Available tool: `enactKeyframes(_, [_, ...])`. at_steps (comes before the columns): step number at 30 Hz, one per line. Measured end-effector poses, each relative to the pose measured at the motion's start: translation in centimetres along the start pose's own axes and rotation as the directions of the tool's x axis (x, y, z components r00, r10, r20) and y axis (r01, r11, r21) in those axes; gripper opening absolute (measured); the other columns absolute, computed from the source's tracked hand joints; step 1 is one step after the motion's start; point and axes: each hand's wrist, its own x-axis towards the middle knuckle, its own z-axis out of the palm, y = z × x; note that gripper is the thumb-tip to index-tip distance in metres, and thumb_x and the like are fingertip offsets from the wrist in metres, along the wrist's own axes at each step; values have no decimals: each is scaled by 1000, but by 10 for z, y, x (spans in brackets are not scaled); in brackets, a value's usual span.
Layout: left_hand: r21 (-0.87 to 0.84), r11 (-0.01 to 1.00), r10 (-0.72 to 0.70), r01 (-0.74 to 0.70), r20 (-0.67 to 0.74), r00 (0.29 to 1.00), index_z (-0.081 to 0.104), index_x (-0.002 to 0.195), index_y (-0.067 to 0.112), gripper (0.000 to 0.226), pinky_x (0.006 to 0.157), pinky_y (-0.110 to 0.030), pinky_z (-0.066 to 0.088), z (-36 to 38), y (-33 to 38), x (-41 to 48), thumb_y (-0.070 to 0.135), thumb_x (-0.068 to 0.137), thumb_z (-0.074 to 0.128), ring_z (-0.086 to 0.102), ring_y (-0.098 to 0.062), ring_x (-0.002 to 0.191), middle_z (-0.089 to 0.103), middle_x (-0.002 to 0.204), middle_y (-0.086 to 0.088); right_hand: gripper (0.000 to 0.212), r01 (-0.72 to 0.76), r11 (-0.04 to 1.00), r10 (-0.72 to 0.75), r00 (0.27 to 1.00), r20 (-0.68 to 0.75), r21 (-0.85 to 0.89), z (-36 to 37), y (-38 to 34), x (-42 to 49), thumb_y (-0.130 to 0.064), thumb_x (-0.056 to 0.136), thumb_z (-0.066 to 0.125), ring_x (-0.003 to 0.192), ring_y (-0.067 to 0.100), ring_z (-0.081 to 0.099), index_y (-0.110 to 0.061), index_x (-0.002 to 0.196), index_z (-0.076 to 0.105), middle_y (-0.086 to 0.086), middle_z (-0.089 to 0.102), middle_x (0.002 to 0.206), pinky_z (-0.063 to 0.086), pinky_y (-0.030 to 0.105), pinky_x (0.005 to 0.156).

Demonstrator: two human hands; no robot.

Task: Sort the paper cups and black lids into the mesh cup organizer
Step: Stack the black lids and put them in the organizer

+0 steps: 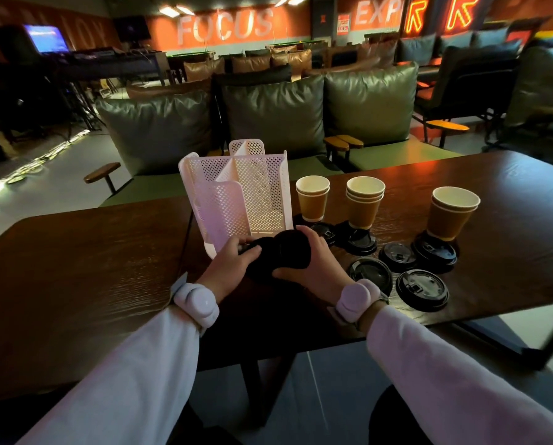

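While both hands clasp it, the lid stack (281, 255) lies on its side, low over the table (76, 268), against the near foot of the organizer (236, 194). Cannot tell if it rests on the wood. The stack is black and blurred, so no count is possible.

Left hand (233, 261): fingers curled round the stack's left end, gripping it. Right hand (310, 261): fingers wrapped over the top of the right end, thumb on the near side, also gripping.

Organizer: white mesh, upright, split by inner walls into compartments, tall back panels on the far side.

Right of it, a row of brown paper cups, all upright and nested in short stacks. Left cups (312, 197) stand just beside the organizer. Middle cups (364, 200) seem to stand on a black lid. Right cups (453, 213) stand well apart to the right, also seemingly on a lid.

Loose lids (422, 289) lie flat on the table, near and right of the right hand, between it and the cup row. Some touch or overlap.

White bands (196, 300) on both wrists, pale sleeves (124, 380) behind them. Far side of the table: a sofa (268, 114) with green cushions.
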Motion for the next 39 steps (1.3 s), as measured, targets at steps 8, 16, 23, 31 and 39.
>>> enactKeyframes(8, [-32,999,-23,24,13,1000,55,125,12,33,108,-46,45,0,5,1,18,94,65,62,-26,115,63,123,-13,36,-68,977,79,996,-46,202,3,3,7,-34,97,54,90,-5,54,-34,121,28,-17,51,104,40,1,63])
enactKeyframes(16, [-70,998,6,-7,-10,1000,59,120,19,25,95,-36,53,-2,2,5,15,96,63,67,-21,106,70,113,-5,27,-27,970,56,992,-113,240,-3,1,6,-30,101,45,102,5,59,-40,124,54,-9,62,112,46,19,81])
enactKeyframes(23, [-45,998,43,-43,2,999,60,123,24,26,90,-26,50,-2,5,4,19,98,60,66,-14,105,69,112,2,35,-31,992,42,995,-93,126,-3,-2,7,-28,101,45,108,11,55,-35,134,51,-3,60,120,45,27,91])
enactKeyframes(31, [-153,988,-4,6,10,1000,62,121,18,35,104,-49,50,-3,4,8,8,88,62,65,-28,112,67,118,-12,27,-225,966,240,964,-116,130,-1,-1,8,-39,96,50,78,7,68,-22,114,61,-7,69,90,55,27,74])
enactKeyframes(39, [-568,817,-57,96,87,995,54,130,7,31,77,-38,56,5,14,8,3,101,44,63,-29,103,63,116,-14,23,-325,856,322,943,78,402,8,1,10,-40,97,52,71,18,74,-19,103,48,2,75,75,60,36,73])
